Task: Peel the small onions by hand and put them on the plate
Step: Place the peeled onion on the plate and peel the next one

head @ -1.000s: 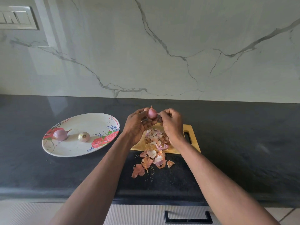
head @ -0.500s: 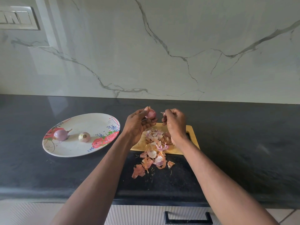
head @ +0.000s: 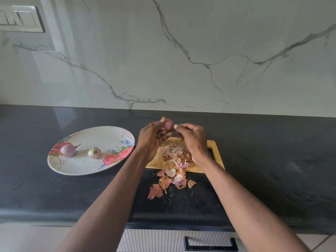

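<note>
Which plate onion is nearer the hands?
The pale onion mid-plate; the purple onion lies farther left, by the plate's left rim.

The surface [head: 272, 160] looks like dark polished stone, glossy with faint speckles. The wall [head: 181, 51] behind is smooth, veined marble-look slab with a soft sheen. The plate [head: 87, 166] appears glazed and shiny, printed with roses. The cutting board [head: 156, 159] is pale matt wood. The onion skins [head: 171, 177] look thin, dry, papery.
</note>
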